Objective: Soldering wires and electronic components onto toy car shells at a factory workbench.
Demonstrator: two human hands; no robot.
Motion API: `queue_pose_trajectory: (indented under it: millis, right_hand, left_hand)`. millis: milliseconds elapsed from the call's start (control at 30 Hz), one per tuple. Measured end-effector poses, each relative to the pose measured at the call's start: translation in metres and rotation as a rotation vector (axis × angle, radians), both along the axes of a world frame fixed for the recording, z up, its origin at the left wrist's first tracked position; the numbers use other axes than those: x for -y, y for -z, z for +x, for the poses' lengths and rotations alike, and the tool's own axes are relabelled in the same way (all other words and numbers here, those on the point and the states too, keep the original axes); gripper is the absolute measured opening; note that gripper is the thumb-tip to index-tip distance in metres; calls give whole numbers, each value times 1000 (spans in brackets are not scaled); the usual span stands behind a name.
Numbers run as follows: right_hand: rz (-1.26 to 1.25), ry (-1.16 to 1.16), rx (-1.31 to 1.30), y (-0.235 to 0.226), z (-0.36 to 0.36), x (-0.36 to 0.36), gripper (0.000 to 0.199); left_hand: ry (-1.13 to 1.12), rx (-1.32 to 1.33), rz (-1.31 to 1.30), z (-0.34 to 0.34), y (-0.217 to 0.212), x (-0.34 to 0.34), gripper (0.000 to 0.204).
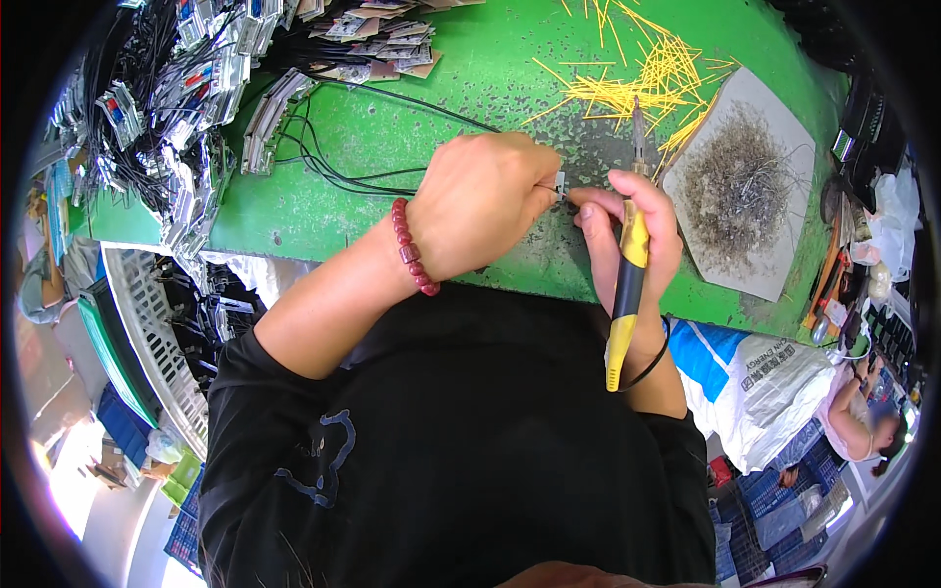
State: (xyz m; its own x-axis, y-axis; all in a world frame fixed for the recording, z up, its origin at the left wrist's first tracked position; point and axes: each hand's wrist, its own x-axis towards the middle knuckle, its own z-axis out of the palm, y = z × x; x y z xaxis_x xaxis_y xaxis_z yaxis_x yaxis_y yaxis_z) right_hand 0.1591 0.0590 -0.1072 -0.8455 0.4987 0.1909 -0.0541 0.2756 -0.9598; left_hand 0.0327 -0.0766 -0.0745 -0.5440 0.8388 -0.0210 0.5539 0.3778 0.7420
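My left hand (485, 201) wears a red bead bracelet and is closed, with its fingertips pinching a small silver-and-white piece (560, 184). Thin black cables (372, 183) run from beneath this hand leftward across the green table. My right hand (642, 235) is wrapped around a soldering iron (632, 250) with a yellow-and-black handle, its metal tip pointing away from me. A cord leaves the handle's lower end. The right thumb and index finger also reach up to the small piece, close to the left fingertips. Most of that piece is hidden by my fingers.
Loose thin yellow strips (657, 83) lie at the far right of the green table (470, 59). Beside them, a pale board (720, 265) carries a heap of fine clippings. Bundled metal-ended black cables (186, 108) crowd the left. A white crate (157, 333) stands lower left.
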Motion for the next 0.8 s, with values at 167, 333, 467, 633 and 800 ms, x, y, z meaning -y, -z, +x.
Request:
queue_pose_trajectory:
  millis: [167,333,467,633,800]
  right_hand:
    - [-4,-9,38,0,-1,4,39]
    - [-192,14,60,-4,-9,4,38]
    - [-39,-18,24,-2,-15,3,37]
    - [48,-36,-9,-2,-16,3,37]
    - [216,-123,-20,-5,-19,3,39]
  left_hand:
    - [-43,6,21,3,2,2,9]
    - [-43,-9,49,5,4,5,10]
    - [-44,2,41,5,4,5,10]
    - [-30,-12,61,6,5,6,11]
    - [-32,-20,49,6,6,5,11]
